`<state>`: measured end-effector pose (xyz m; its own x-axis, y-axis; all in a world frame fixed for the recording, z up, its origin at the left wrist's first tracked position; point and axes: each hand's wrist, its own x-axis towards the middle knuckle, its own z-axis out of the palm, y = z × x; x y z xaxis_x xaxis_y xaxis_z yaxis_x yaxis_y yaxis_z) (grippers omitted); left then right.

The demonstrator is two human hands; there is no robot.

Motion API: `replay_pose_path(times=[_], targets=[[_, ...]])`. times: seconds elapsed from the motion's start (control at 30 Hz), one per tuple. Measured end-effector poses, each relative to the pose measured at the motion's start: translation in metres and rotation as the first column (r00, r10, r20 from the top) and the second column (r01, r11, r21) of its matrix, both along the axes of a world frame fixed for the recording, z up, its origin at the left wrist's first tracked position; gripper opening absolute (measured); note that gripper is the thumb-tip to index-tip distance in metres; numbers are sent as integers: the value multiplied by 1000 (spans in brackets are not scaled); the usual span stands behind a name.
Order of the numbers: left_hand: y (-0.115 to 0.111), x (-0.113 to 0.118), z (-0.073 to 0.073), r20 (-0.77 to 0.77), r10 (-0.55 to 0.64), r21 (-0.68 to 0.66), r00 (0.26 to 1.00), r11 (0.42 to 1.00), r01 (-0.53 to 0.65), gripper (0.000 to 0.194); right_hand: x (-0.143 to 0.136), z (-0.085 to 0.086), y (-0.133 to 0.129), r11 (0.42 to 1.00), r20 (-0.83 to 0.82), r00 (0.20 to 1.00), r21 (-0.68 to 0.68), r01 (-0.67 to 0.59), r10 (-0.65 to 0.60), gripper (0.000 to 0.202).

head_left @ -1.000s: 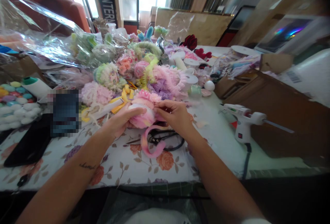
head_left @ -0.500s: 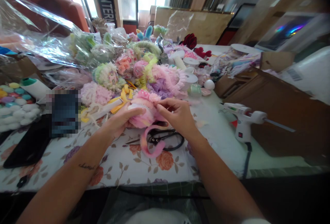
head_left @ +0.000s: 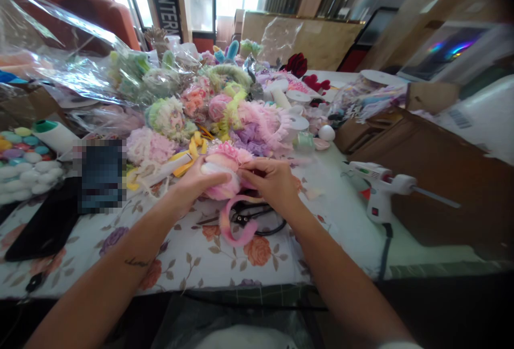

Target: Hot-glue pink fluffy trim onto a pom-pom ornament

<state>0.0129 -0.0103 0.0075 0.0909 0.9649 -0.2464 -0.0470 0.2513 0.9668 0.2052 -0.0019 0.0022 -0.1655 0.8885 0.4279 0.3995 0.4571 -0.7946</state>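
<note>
My left hand (head_left: 196, 180) is closed round a soft ball (head_left: 220, 173) wrapped in fuzzy pink, white and peach ribbon, its thumb lying across the front. Pink ruffled trim (head_left: 231, 150) sits on the ball's top. At the ball's right side, the thumb and fingers of my right hand (head_left: 271, 177) are pinched together on the fuzzy ribbon; their tips are partly hidden. A loose tail of the pink ribbon (head_left: 236, 239) curls down onto the flowered cloth. Black-handled scissors (head_left: 273, 226) lie under that tail, just below my hands.
Yarn, ribbons and spools pile up behind my hands, with a pink ruffled ribbon (head_left: 277, 121) nearest. A white glue gun (head_left: 379, 188) stands at right before a cardboard box (head_left: 441, 177). At left are a black phone (head_left: 44, 223), a blurred-out screen (head_left: 102, 175) and bagged pompoms (head_left: 34, 175).
My right hand has shifted slightly left and down along the ball's right side, its fingers closer against it. The ball has tilted a little; the ribbon tail and scissors lie as before.
</note>
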Motion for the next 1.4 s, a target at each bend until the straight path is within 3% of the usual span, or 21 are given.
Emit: replay_pose_path(times=[0.13,0.27,0.43,0.6,1.23,1.4], targets=[[2,-1,-3,-34,32,61,999,998,-30,67,0,0,-2,991,171,983,128,38,-60,11],[4,-1,-4,-38,39,70,999,997,-36,66,0,6,-5,980,270,958,197,43,-97,12],[5,-3,-7,-57,3,66,998,998,1,70,-1,9,-6,989,199,976,133,58,-84,11],[8,-4,-14,-103,4,67,995,998,3,82,-4,4,-6,984,167,980,160,83,-110,9],[5,-1,-13,-102,14,89,995,996,-5,71,-11,-4,-10,985,112,988,150,87,-104,16],[5,-2,-12,-92,10,78,996,997,-2,70,-10,1,-10,999,-4,999,-22,44,-45,14]])
